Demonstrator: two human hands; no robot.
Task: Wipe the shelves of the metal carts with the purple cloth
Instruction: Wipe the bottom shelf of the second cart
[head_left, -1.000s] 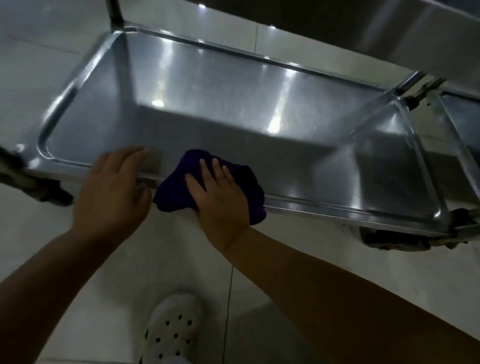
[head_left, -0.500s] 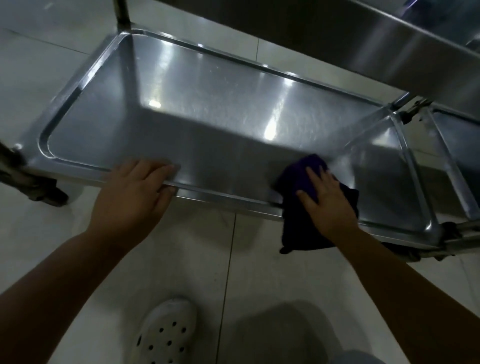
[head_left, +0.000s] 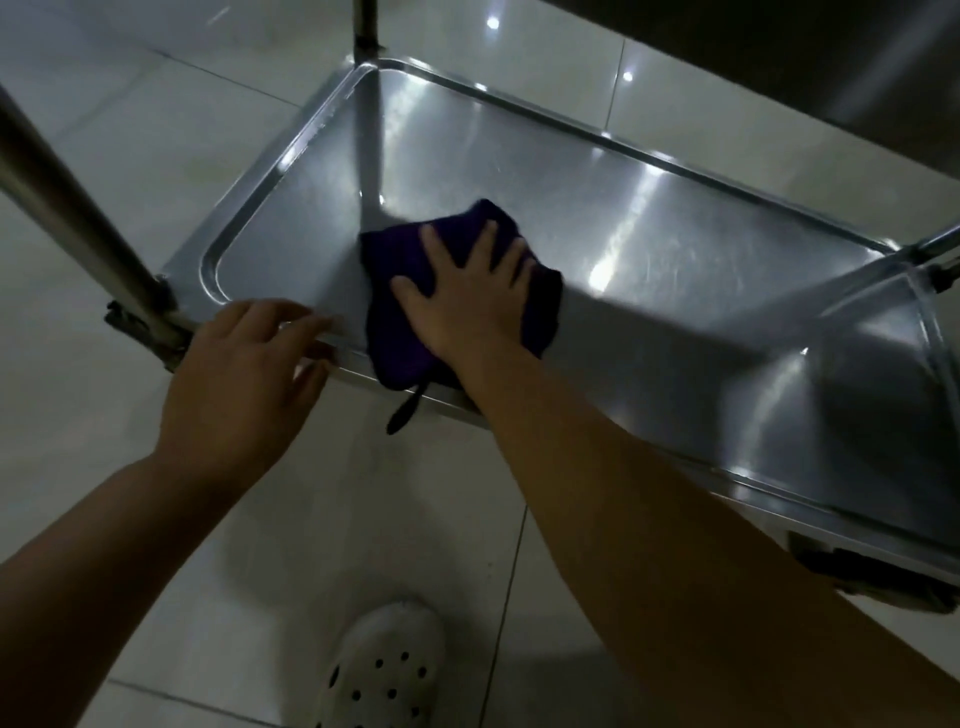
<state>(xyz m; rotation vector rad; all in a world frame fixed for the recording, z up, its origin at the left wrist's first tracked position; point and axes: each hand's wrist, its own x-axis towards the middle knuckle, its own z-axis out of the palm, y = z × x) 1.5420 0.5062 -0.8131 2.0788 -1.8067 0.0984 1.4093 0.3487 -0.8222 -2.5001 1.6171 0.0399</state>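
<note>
From the head view, the purple cloth is seen as a dark, bunched square lying on the bottom shelf of the metal cart, towards its left half and draped over the near rim; a thin loop of it is hung down past that rim. The shelf is seen as a shallow steel tray with rounded corners, brightly streaked with reflected light. The right hand is laid flat on the cloth with fingers straight and spread, nothing being clasped, and the forearm is stretched in from the lower right. The left hand is rested on the near rim just left of the cloth, its fingers loosely bent; whether the rim is clasped cannot be told. A white perforated shoe is planted on the tiled floor below
</note>
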